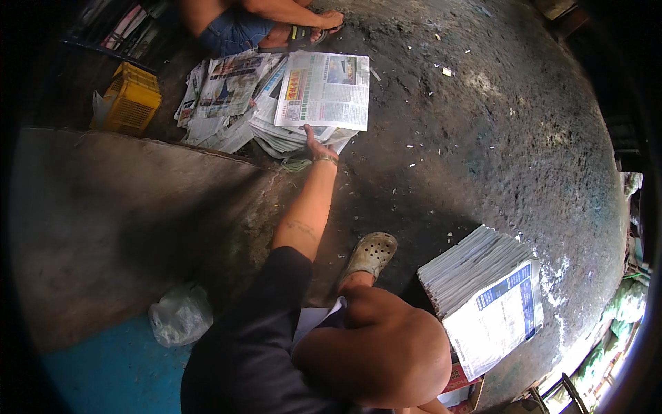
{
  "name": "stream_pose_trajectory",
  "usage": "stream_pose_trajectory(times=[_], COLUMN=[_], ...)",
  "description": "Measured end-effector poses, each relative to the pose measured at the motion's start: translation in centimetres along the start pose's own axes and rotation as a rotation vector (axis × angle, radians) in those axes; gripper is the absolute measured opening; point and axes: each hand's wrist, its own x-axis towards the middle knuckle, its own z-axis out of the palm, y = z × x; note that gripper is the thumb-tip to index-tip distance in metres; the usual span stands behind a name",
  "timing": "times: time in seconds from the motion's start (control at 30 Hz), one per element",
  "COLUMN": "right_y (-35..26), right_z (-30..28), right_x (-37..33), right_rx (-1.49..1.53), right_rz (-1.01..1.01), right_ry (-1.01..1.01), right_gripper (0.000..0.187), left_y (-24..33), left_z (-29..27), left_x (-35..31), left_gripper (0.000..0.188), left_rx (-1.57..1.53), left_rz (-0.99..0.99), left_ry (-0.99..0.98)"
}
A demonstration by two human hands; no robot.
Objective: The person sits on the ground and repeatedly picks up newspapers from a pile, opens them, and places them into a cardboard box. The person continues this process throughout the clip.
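"Rough, stained floor (pixel 441 186) is spreading around you, with a yellow plastic crate (pixel 134 100) standing near the far pile and another person (pixel 234 31) sitting just beyond it. Which newspaper are you working at?"

"Your hand is meeting the topmost newspaper (pixel 323 93), which is lying flat, printed side up, on the right part of the loose newspaper pile (pixel 224 90)."

"And how is that hand standing?"

"Your left hand (pixel 318 146) is resting at the paper's lower edge, thumb extending away from the palm. Papers are hiding most of the fingers, so you can't tell from here whether they are gripping. Your right hand isn't showing."

"So which step are you on?"

"You are probably getting a hold on the papers, or straightening them. Lifting would be calling for fingers well under the fold and thumb pressing on top, since loose sheets could be sliding apart. A neater newspaper stack (pixel 462 269) is sitting to your right, beyond your clog (pixel 372 254)."
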Motion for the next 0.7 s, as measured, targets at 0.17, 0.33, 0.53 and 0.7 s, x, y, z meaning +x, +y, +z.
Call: stream_pose_trajectory(times=[0.17, 0.33, 0.53, 0.7], right_y=[0.1, -0.9, -2.7, -3.1], right_z=[0.0, -2.3, -5.1, -6.1], right_x=[0.0, 0.3, 1.5, 1.1], right_rx=[-0.001, -0.022, -0.031, -0.043], right_rz=[0.008, -0.022, -0.068, -0.079], right_ry=[-0.021, 0.024, 0.087, 0.107], right_gripper=[0.028, 0.027, 0.026, 0.026], left_y=[0.8, 2.0, 1.6, 0.0], left_z=[2.1, 2.9, -0.9, -4.1], left_x=[3.7, 5.8, 5.0, -3.8], left_gripper=[0.065, 0.059, 0.045, 0.053], left_rx=[0.138, 0.614, 0.103, 0.113], left_rz=[0.038, -0.02, 0.004, -0.101], left_ry=[0.3, 0.776, 0.085, -0.05])
